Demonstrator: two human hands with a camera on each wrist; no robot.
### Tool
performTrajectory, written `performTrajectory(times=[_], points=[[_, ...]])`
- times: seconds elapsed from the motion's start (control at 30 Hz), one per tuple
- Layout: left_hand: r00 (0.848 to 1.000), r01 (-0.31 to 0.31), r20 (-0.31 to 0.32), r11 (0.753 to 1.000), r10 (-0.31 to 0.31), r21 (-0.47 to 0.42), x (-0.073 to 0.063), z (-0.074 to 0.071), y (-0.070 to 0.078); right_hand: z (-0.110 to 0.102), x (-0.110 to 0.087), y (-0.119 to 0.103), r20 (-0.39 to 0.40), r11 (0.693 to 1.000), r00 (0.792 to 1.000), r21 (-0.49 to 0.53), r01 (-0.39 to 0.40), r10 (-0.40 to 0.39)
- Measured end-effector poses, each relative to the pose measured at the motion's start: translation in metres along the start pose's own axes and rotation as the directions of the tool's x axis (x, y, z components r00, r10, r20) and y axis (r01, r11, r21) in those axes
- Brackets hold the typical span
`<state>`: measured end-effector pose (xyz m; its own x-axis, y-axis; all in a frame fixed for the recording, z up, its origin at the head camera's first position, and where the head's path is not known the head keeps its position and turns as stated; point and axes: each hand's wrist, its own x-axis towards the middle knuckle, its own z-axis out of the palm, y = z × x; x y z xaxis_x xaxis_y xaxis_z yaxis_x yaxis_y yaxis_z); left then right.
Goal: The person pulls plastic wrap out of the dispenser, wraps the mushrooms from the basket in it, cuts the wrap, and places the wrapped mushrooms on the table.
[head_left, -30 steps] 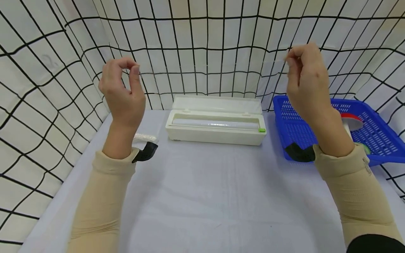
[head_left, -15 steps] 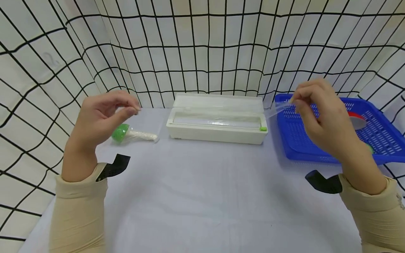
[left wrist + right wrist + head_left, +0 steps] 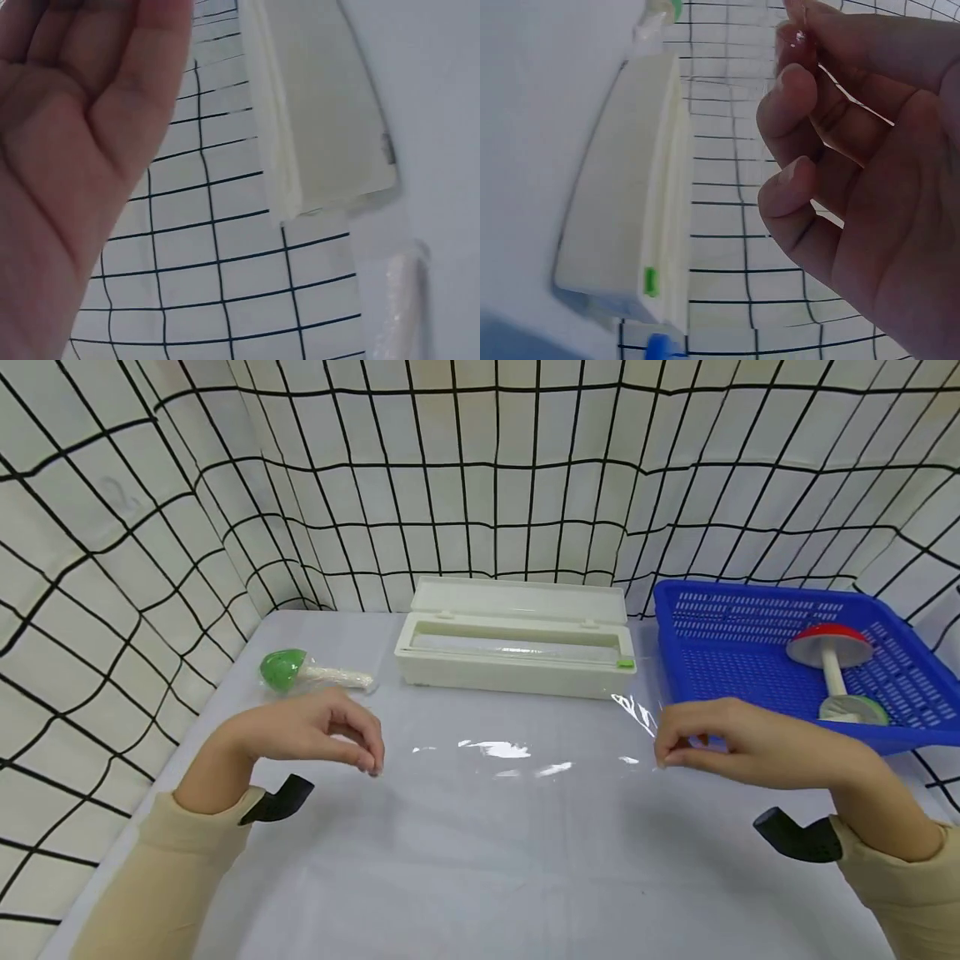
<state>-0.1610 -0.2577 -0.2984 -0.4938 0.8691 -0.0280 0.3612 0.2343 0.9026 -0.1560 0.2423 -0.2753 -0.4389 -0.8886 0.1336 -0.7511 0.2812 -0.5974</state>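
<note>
A sheet of clear cling film (image 3: pixel 498 749) stretches between my two hands over the white tabletop, showing mainly by its glints. My left hand (image 3: pixel 311 731) pinches its left side between thumb and fingertips. On the other side, my right hand (image 3: pixel 742 743) pinches the film, and bright creases run from there up toward the box. Behind the film stands a white cling film dispenser (image 3: pixel 517 678), lid raised, its roll (image 3: pixel 510 646) lying inside. In the right wrist view, the fingers of the right hand (image 3: pixel 885 180) are curled, thumb and forefinger together.
At the left lies a green-capped toy mushroom (image 3: pixel 283 670) wrapped in film. A blue basket (image 3: pixel 678 652) at the right holds a red-capped mushroom (image 3: pixel 831 646) and another with a green cap (image 3: pixel 873 710). Black wire mesh (image 3: pixel 495 493) encloses the table's back and sides.
Both hands have come down from in front of the mesh to low over the table, toward me. The film now spreads between them, and the wrapped mushroom shows fully.
</note>
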Motion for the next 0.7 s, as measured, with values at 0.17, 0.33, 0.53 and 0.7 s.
performTrajectory(times=[0.17, 0.33, 0.53, 0.7], points=[[0.976, 0.190, 0.113, 0.982, -0.188, -0.006, 0.003, 0.018, -0.022, 0.026, -0.004, 0.016, 0.098, 0.995, 0.993, 0.070, -0.070, 0.063], [0.934, 0.319, 0.169, 0.948, -0.314, 0.003, 0.009, 0.026, -0.038, 0.050, -0.001, 0.032, 0.213, 0.979, 0.971, 0.146, -0.142, 0.109], [0.874, 0.451, 0.178, 0.891, -0.452, 0.050, 0.017, 0.030, -0.053, 0.079, 0.008, 0.049, 0.282, 0.967, 0.947, 0.155, -0.202, 0.153], [0.838, 0.528, 0.112, 0.845, -0.535, 0.086, 0.017, 0.037, -0.057, 0.093, 0.014, 0.055, 0.296, 0.951, 0.929, 0.147, -0.274, 0.222]])
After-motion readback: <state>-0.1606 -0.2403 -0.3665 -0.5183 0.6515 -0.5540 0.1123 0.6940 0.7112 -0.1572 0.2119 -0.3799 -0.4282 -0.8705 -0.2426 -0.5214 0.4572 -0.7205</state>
